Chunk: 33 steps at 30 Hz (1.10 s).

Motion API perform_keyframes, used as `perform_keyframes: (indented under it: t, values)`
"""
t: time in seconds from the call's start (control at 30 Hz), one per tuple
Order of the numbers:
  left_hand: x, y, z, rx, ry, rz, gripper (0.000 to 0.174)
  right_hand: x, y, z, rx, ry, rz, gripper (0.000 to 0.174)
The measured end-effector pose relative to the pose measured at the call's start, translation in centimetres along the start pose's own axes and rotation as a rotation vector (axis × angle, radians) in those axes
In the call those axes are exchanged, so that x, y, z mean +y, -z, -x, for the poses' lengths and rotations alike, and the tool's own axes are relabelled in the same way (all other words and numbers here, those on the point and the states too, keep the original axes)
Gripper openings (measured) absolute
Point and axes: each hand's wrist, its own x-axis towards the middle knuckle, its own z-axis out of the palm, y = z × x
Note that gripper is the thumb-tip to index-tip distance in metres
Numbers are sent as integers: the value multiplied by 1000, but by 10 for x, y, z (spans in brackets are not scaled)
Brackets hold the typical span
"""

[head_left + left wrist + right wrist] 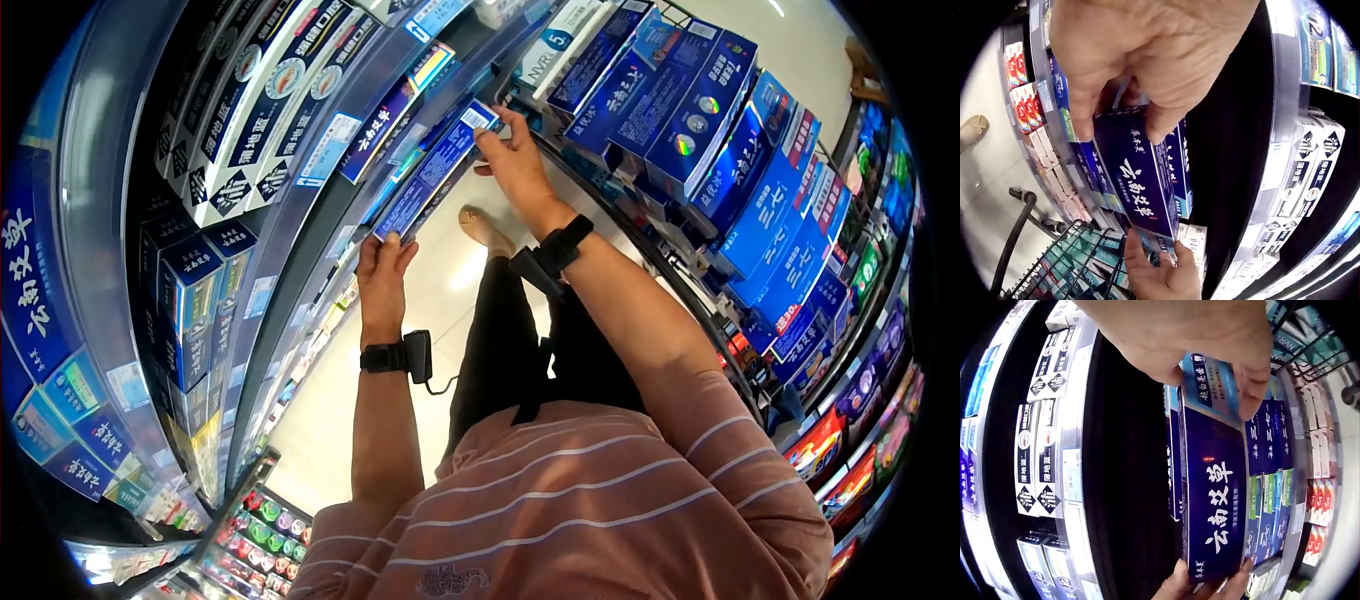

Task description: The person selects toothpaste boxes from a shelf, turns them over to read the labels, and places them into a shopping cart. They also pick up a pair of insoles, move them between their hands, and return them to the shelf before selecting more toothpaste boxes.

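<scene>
A long dark-blue toothpaste box [432, 172] with white lettering is held at its two ends, just in front of the shelf edge. My left hand [384, 278] pinches the near end between thumb and fingers. At the far end, by the barcode, my right hand [514, 162] grips it. The right wrist view shows the box's front face [1213, 487], with a light-blue band under the right hand. Right behind it in the left wrist view stands another dark-blue box [1180, 164] on the shelf.
White-and-black toothpaste boxes [270, 110] line the shelf to the left. A wire basket [1063, 262] holds teal boxes. Stacked blue cartons [700, 100] stand to the right, above more shelves of colourful packs [818, 445]. Pale floor [330, 420] lies below.
</scene>
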Motion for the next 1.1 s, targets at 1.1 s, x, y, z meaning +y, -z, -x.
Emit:
perform_keyframes:
  t: [1.1]
  values:
    - [46,-13,-70,-22,-106,-205,68,-12,-42,-97,62,260,264,65]
